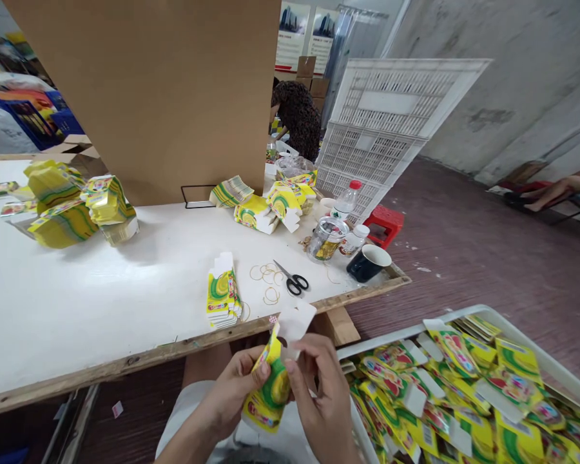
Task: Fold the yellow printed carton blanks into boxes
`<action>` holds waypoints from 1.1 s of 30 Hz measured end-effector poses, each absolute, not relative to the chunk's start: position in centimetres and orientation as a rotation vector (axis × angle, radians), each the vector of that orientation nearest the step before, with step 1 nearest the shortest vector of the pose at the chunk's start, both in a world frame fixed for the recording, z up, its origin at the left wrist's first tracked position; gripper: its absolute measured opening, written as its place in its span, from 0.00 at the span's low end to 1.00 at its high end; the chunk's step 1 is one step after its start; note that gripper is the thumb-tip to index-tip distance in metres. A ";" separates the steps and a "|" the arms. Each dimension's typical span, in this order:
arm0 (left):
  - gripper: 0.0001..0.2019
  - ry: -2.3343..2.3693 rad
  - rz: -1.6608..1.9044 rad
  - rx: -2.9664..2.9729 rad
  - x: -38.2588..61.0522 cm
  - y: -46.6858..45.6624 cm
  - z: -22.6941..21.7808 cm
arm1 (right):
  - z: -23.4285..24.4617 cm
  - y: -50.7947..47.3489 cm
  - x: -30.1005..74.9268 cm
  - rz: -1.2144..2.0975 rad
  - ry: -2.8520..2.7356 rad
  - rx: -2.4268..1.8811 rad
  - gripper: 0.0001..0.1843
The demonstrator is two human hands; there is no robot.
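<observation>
Both my hands hold one small yellow and green printed carton (270,386) in front of my lap, below the table's front edge. My left hand (232,393) is closed around its left side. My right hand (321,396) pinches its right side near the white flap that sticks up. Just above, on the white table (101,303), lies a small stack of flat cartons (222,296). To my right stands a white crate (536,361) full of flat cartons of the same print.
Rubber bands (270,283), black scissors (292,280), a dark mug (370,261), a jar (326,237) and a bottle (347,200) lie at the table's right end. Folded carton piles (72,203) sit left. A brown board (174,90) stands behind; stacked white crates (381,129) and another person (297,119) beyond.
</observation>
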State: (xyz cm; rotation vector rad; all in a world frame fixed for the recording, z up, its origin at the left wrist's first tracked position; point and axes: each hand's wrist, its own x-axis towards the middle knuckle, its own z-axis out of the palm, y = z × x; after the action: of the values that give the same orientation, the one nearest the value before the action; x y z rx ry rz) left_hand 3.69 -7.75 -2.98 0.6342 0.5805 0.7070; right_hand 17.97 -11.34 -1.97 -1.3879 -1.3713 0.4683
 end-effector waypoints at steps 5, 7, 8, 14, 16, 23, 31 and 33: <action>0.24 0.728 0.851 0.741 4.3 -7.6 -3.7 | -3.7 -11.6 17.8 0.708 -1.228 -1.452 0.13; 0.24 0.782 0.864 0.858 4.2 -7.5 -3.9 | -3.8 -11.6 18.0 0.830 -1.211 -1.463 0.12; 0.23 0.802 0.883 0.915 4.2 -7.5 -3.9 | -3.7 -11.6 18.1 0.838 -1.205 -1.478 0.13; 0.15 0.915 1.035 1.045 4.1 -6.9 -3.8 | -3.4 -11.2 18.3 0.781 -1.302 -1.496 0.15; 0.14 0.960 1.038 1.035 4.2 -6.7 -4.0 | -3.6 -11.3 18.2 0.782 -1.316 -1.503 0.16; 0.21 0.915 0.938 1.121 4.0 -7.3 -4.1 | -4.1 -11.3 18.4 0.848 -1.095 -1.491 0.12; 0.28 0.708 0.745 1.173 2.0 -7.2 -2.7 | -2.9 -11.6 20.4 0.900 -1.287 -1.284 0.14; 0.23 0.647 0.688 1.137 1.8 -7.2 -2.5 | -2.4 -11.6 20.9 0.973 -1.377 -1.321 0.11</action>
State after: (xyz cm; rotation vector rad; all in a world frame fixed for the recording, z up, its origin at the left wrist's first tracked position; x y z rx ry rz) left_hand 1.76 -7.17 -2.54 1.1367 0.6467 0.6880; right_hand 20.95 -11.62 -2.39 -1.3206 -1.3768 0.9734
